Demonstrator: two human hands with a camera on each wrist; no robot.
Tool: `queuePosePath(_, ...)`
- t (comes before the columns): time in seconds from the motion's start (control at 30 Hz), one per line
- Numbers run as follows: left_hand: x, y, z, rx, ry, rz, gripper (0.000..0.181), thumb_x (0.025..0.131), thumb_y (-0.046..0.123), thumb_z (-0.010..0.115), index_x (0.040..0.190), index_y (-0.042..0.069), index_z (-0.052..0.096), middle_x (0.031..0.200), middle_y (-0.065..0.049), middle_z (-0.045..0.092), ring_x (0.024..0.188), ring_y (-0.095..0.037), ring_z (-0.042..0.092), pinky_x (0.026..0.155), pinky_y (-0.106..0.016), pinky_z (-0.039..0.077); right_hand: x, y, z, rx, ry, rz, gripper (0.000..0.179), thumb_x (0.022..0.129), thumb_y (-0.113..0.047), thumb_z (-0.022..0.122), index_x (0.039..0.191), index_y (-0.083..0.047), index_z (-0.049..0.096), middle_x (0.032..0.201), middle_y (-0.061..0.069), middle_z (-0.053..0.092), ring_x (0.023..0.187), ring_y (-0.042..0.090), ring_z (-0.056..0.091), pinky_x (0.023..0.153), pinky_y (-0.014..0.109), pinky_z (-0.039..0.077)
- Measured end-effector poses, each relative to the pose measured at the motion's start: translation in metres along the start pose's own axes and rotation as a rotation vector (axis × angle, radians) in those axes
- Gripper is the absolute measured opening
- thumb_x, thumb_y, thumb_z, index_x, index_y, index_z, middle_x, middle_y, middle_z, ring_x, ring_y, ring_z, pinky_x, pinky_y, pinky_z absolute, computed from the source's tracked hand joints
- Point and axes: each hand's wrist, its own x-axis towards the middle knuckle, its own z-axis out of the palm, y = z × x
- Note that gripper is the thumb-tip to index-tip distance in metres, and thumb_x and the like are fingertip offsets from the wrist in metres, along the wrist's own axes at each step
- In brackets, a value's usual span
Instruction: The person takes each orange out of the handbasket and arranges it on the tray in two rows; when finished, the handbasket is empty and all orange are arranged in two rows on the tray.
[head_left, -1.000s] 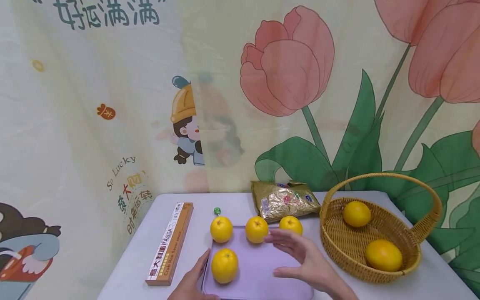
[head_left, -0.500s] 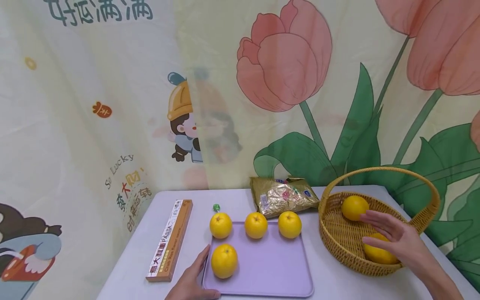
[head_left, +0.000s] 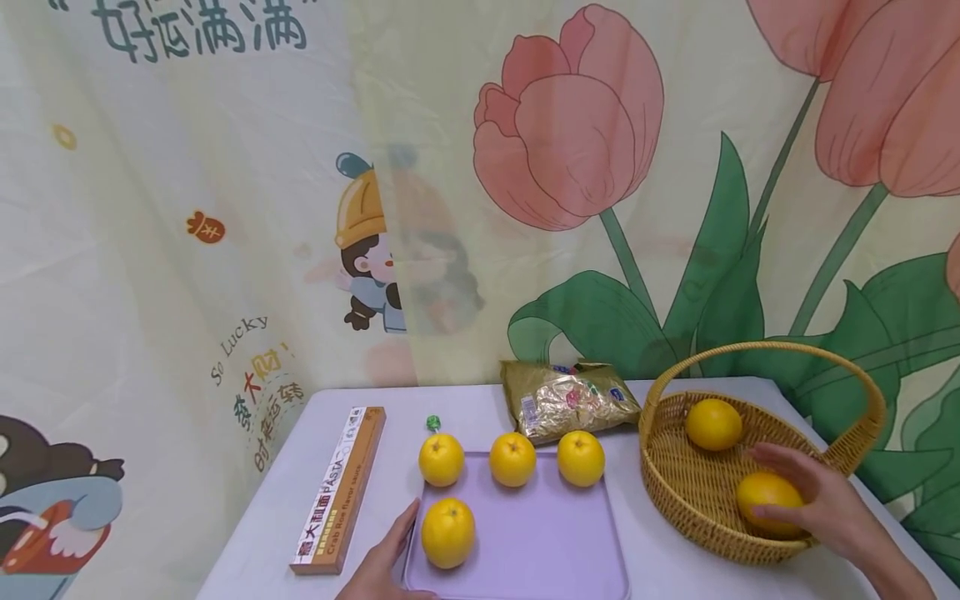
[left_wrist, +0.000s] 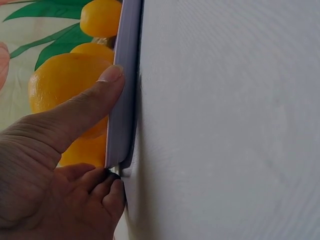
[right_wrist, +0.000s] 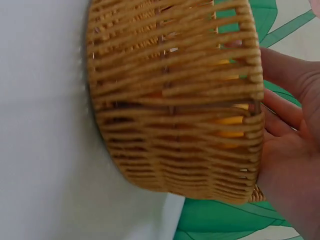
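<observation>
My left hand (head_left: 386,562) holds the near left corner of a lilac tray (head_left: 540,533); in the left wrist view its thumb lies on the tray's side wall, fingers at the corner. On the tray, one orange (head_left: 448,533) sits near that hand, and three more stand in a row along the far edge: left (head_left: 441,460), middle (head_left: 513,459) and right (head_left: 581,458). My right hand (head_left: 825,504) reaches over the rim of a wicker basket (head_left: 675,492) and grips the nearer orange (head_left: 767,500), thumb in front, fingers behind. In the right wrist view, the basket's weave mostly hides the orange.
Another orange (head_left: 714,425) lies farther back in the basket, under its arched handle (head_left: 780,346). A gold foil packet (head_left: 570,404) lies behind the tray. A pasta box (head_left: 341,492) is at the left, and a small green-wrapped sweet (head_left: 433,423) sits behind the tray's left corner.
My right hand has moved from over the tray rightward into the basket and taken hold of the nearer orange, which has shifted slightly right. My left hand has stayed at the tray corner.
</observation>
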Motion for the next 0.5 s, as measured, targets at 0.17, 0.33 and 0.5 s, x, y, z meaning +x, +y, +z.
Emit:
queuePosePath(0.17, -0.002, -0.001, 0.000, -0.015, 0.005, -0.001, 0.139, 0.072, 0.035, 0.103, 0.171, -0.001, 0.013, 0.174, -0.032, 0.019, 0.155, -0.060, 0.024, 0.126, -0.072, 0.027, 0.009, -0.003, -0.003, -0.249, -0.071, 0.030, 0.087, 0.073, -0.012, 0.099, 0.145, 0.013, 0.057, 0.141, 0.038, 0.060, 0.110, 0.007, 0.061, 0.085, 0.021, 0.056)
queuePosePath(0.33, -0.002, 0.000, 0.001, -0.003, 0.016, -0.012, 0.140, 0.070, 0.036, 0.104, 0.171, 0.001, 0.015, 0.174, -0.032, 0.020, 0.155, -0.060, 0.024, 0.126, -0.073, 0.027, 0.012, -0.003, 0.001, -0.383, -0.106, 0.063, 0.090, 0.067, -0.007, 0.101, 0.141, 0.017, 0.055, 0.136, 0.045, 0.057, 0.110, 0.055, 0.061, 0.090, 0.070, 0.059)
queuePosePath(0.5, -0.001, 0.006, 0.003, 0.006, 0.026, -0.050, 0.137, 0.069, 0.029, 0.104, 0.172, 0.003, 0.017, 0.174, -0.031, 0.021, 0.155, -0.060, 0.025, 0.125, -0.073, 0.029, 0.013, -0.002, 0.004, -0.422, -0.046, 0.049, 0.088, 0.068, -0.007, 0.100, 0.138, 0.020, 0.054, 0.133, 0.045, 0.057, 0.112, 0.059, 0.058, 0.091, 0.077, 0.054)
